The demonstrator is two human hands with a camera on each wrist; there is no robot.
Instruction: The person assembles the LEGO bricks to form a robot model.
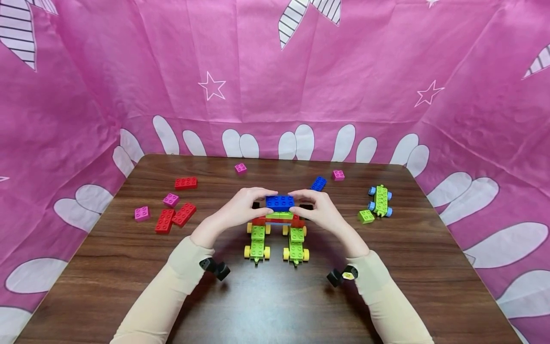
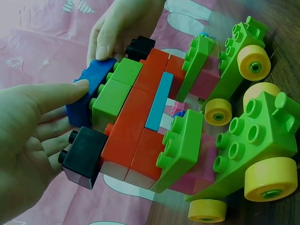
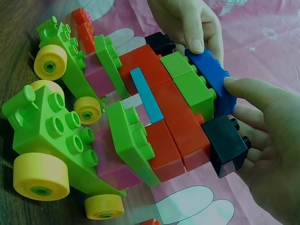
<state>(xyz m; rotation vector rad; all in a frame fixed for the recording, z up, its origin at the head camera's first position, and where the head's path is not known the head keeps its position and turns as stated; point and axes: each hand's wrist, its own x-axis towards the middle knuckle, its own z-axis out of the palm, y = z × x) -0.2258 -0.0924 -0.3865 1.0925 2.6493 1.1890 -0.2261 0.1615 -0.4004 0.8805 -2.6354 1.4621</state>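
A blue brick is pinched at its two ends, by my left hand on one side and my right hand on the other. It sits over two light green bricks, whose studs show at the joint in the left wrist view. Below those are red bricks with a thin light blue piece. Black bricks stick up at both ends, close to my fingers. The whole build stands on two green wheeled bases with yellow wheels and pink bricks.
Red bricks and pink bricks lie at the left of the table. Toward the back are another blue brick and a pink brick. A green base with blue wheels and a green brick are at the right.
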